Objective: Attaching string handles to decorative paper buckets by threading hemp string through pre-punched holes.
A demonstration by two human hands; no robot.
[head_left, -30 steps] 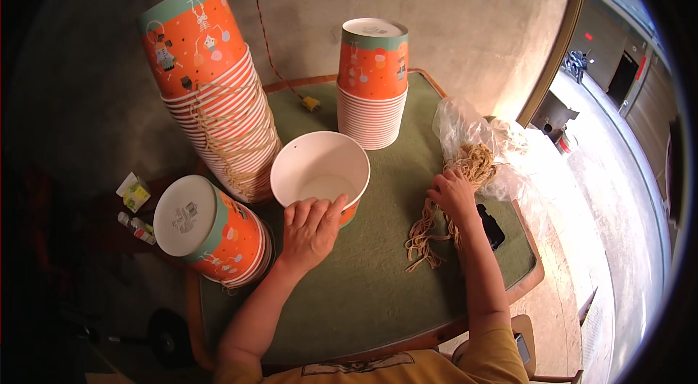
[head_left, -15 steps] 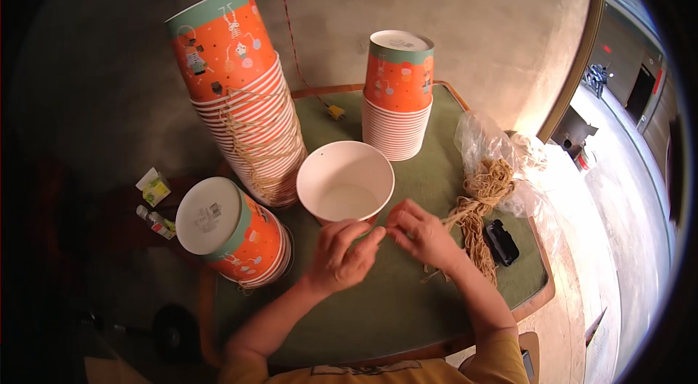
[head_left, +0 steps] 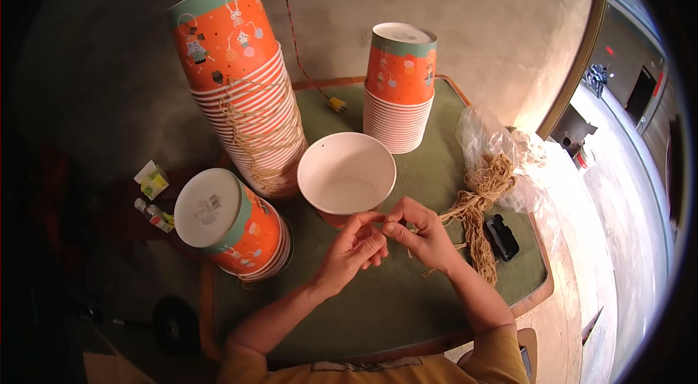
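In front of me an upright paper bucket point(head_left: 347, 173), white inside, stands with its mouth up and a small hole in its far wall. Just at its near side my two hands meet at the fingertips. My right hand point(head_left: 420, 235) is closed on a strand of twine that runs from a tan twine bundle point(head_left: 480, 195) at the right. My left hand point(head_left: 356, 249) has its thumb and fingers drawn together against the right fingertips; what is between them is too small to make out.
A tall twine-wrapped stack of orange buckets point(head_left: 247, 93) leans at the left. Shorter upside-down stacks stand at back point(head_left: 400, 86) and near left point(head_left: 243, 228). Around the green table point(head_left: 327, 326) lie a black case point(head_left: 502, 238), plastic bag point(head_left: 483, 133) and yellow plug point(head_left: 337, 105).
My right thumb and fingers have closed in against the left fingertips, and my left hand has turned slightly with its fingers curling in. The buckets appear slightly higher in view.
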